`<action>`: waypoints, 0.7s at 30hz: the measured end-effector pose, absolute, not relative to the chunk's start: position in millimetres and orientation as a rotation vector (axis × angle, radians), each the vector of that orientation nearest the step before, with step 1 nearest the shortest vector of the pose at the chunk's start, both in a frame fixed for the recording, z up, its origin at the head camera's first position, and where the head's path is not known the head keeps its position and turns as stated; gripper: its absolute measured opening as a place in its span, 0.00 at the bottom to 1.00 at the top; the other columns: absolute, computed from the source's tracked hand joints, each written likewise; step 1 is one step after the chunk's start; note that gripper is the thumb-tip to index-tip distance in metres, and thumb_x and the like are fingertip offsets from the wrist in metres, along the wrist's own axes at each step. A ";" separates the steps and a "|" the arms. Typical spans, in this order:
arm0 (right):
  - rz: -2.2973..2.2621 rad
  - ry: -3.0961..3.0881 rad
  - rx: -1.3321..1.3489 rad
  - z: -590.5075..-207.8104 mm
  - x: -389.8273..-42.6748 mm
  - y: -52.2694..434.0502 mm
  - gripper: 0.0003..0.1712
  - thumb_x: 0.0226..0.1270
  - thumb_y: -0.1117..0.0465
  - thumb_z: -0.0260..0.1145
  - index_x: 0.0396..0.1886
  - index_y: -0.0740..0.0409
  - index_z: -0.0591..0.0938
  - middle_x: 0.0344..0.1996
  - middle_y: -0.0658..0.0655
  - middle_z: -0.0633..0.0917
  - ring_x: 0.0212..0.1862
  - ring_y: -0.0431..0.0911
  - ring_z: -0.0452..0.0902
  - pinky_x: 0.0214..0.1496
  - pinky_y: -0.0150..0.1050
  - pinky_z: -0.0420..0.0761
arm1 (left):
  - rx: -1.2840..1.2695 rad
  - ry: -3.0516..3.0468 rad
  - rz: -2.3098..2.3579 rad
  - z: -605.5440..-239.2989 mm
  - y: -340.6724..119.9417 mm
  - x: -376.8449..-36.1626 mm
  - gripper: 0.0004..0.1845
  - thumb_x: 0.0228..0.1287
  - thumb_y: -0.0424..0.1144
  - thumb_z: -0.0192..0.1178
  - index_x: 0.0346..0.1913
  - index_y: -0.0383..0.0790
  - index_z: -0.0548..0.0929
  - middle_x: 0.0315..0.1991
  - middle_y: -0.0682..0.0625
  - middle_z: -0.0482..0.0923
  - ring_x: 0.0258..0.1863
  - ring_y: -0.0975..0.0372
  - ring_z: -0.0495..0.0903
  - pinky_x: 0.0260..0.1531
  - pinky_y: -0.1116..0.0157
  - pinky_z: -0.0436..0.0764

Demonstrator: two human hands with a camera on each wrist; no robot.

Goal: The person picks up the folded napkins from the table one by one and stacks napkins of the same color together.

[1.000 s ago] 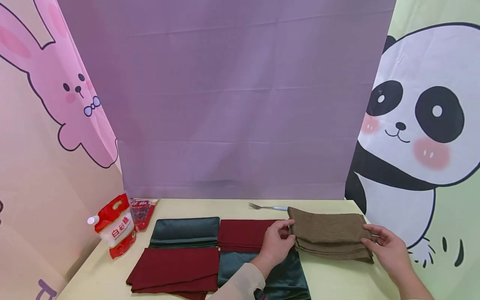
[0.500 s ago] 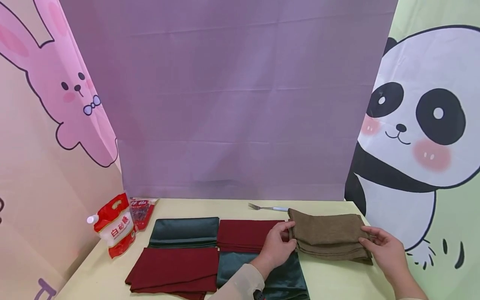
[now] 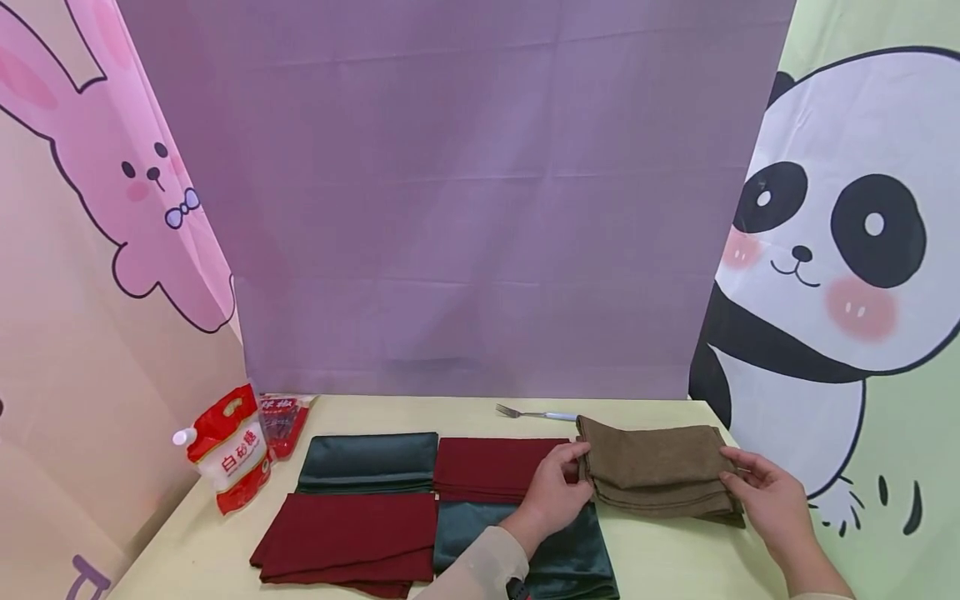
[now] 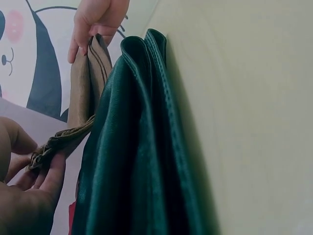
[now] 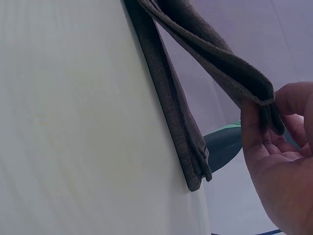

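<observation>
A pale yellow table [image 3: 675,567] stands before a purple backdrop [image 3: 450,208] (rabbit and panda cartoons flank it).

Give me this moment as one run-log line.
left hand: pinches brown cloth left edge | right hand: pinches its right edge | cloth: folded, top layers lifted | nearby: fork, red cloth

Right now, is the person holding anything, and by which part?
Yes: the folded brown cloth. The left hand pinches its left edge, the right hand its right edge, lifting the upper layers.
</observation>
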State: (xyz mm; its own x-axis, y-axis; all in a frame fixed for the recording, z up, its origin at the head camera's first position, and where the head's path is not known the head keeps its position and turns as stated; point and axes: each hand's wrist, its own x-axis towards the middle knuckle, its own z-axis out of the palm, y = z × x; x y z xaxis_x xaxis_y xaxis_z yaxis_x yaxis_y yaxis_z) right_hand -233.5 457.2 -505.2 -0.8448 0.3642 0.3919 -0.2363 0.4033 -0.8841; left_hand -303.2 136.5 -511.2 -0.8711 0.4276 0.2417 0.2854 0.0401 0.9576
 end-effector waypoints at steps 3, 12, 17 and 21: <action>1.498 -2.101 -0.091 -507.5 -234.2 459.2 0.18 0.69 0.74 0.70 0.57 0.70 0.85 0.43 0.31 0.87 0.42 0.26 0.81 0.40 0.20 0.78 | 0.758 2.178 1.944 -512.7 137.1 -303.0 0.32 0.64 0.22 0.61 0.72 0.42 0.77 0.70 0.55 0.70 0.55 0.62 0.77 0.42 0.69 0.80; 1.481 -2.129 -0.144 -512.7 -234.0 462.5 0.17 0.70 0.73 0.71 0.57 0.69 0.85 0.43 0.28 0.86 0.43 0.24 0.80 0.40 0.20 0.78 | 0.792 2.178 1.879 -517.3 138.8 -303.1 0.35 0.63 0.20 0.57 0.75 0.39 0.72 0.75 0.51 0.66 0.62 0.59 0.74 0.40 0.70 0.76; 1.580 -2.092 -0.180 -512.2 -231.5 463.4 0.16 0.70 0.73 0.70 0.55 0.65 0.88 0.41 0.28 0.86 0.41 0.24 0.81 0.39 0.21 0.80 | 0.814 2.153 1.851 -516.8 139.9 -303.0 0.37 0.62 0.19 0.55 0.77 0.36 0.69 0.79 0.45 0.61 0.68 0.54 0.71 0.42 0.70 0.73; 1.656 -2.039 -0.223 -511.0 -230.3 463.0 0.15 0.68 0.74 0.71 0.53 0.62 0.90 0.39 0.29 0.86 0.39 0.24 0.81 0.38 0.21 0.80 | 0.812 2.077 1.854 -516.5 141.0 -301.6 0.38 0.64 0.20 0.55 0.78 0.34 0.65 0.81 0.44 0.57 0.76 0.49 0.65 0.46 0.70 0.74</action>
State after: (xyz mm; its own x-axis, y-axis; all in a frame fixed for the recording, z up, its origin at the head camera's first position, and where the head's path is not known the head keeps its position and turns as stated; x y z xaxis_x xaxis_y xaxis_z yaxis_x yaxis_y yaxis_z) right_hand -230.3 463.0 -511.0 -0.8613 0.4273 0.2751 -0.1816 0.2468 -0.9519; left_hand -301.6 141.0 -516.5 -0.8167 0.5478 0.1815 0.2423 0.0401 0.9694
